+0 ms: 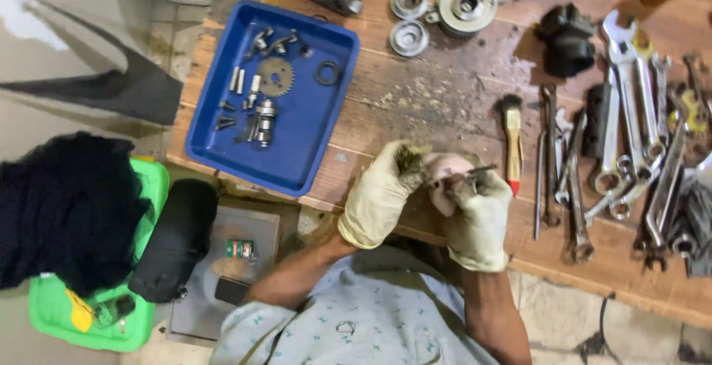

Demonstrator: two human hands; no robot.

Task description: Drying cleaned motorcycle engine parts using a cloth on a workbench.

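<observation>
Head view: my gloved left hand (382,193) cups a small pale part (445,179) over the wooden bench (415,90), steadying it; my right hand (478,213) pinches a thin metal tool (463,176) against it. Blue tray (222,98) left, wrenches (630,127) right.

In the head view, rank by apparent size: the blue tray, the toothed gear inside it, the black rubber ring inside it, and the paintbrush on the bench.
Largest to smallest:
1. blue tray
2. paintbrush
3. toothed gear
4. black rubber ring

All lie on the same bench, so nearness hardly skews this.
</observation>
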